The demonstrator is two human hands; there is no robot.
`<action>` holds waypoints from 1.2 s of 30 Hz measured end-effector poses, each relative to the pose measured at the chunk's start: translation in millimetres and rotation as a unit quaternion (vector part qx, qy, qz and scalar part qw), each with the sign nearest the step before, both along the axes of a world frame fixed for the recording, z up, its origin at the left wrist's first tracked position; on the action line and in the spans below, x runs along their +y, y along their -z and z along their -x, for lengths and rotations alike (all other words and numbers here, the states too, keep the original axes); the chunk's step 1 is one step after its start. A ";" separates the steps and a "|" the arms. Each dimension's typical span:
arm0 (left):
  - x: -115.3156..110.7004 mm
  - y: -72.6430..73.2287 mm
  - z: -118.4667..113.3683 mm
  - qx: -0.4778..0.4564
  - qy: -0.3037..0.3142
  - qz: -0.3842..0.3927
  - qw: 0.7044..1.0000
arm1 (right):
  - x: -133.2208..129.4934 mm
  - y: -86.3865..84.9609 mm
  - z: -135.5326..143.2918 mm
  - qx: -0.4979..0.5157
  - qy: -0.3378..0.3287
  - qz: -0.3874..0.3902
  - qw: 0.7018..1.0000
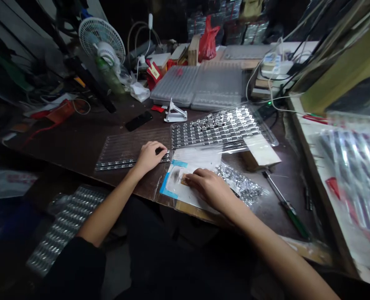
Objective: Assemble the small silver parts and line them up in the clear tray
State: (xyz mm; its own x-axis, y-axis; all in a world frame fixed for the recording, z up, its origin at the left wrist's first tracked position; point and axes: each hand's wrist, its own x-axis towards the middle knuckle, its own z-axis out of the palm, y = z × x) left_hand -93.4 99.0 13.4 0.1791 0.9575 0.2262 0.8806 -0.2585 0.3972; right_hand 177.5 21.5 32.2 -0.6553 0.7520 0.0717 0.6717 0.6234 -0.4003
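Observation:
My left hand (151,157) rests at the right end of a clear ribbed tray (131,143), fingers curled and thumb close to the index finger. Shiny metal pieces (119,163) lie in the tray's front rows. Whatever the left fingertips hold is too small to make out. My right hand (211,187) is over a white board (197,199) edged with blue tape (169,193). Its fingers are bent together, tips at a small brown patch (184,179); what they grip is hidden. A pile of small silvery parts (244,183) lies beside it.
Behind the board, another clear tray (267,129) holds rows of metal pieces, near a block (261,152). A green-handled screwdriver (292,214) lies at right. A phone (139,121), white stand (175,113), stacked trays (217,85) and fan (102,41) are further back.

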 end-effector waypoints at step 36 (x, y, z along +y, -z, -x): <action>27.5 -20.8 -130.2 0.001 0.136 -0.088 0.987 | 2.8 -8.4 -43.0 0.045 0.026 0.109 0.993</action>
